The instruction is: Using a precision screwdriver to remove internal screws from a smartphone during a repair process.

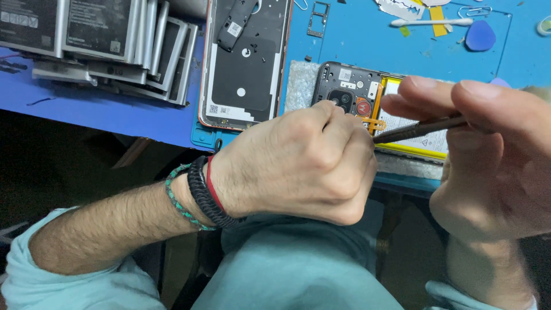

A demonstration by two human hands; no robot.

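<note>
An opened smartphone (350, 86) lies on a grey pad (299, 86) at the near edge of the blue mat, its camera module, orange flex cable and yellow-edged battery (416, 146) showing. My left hand (298, 166) is curled into a fist over the phone's near side, wrist bands behind it. My right hand (488, 149) pinches a slim dark metal tool (419, 129) whose tip points at the orange flex cable beside the battery.
The phone's removed back cover (244, 63) lies inside-up to the left, with a small black part on it. A stack of flat batteries (97, 40) sits far left. A SIM tray (318, 20), cotton swab (430, 22), blue pick (481, 35) and paper clip lie farther back.
</note>
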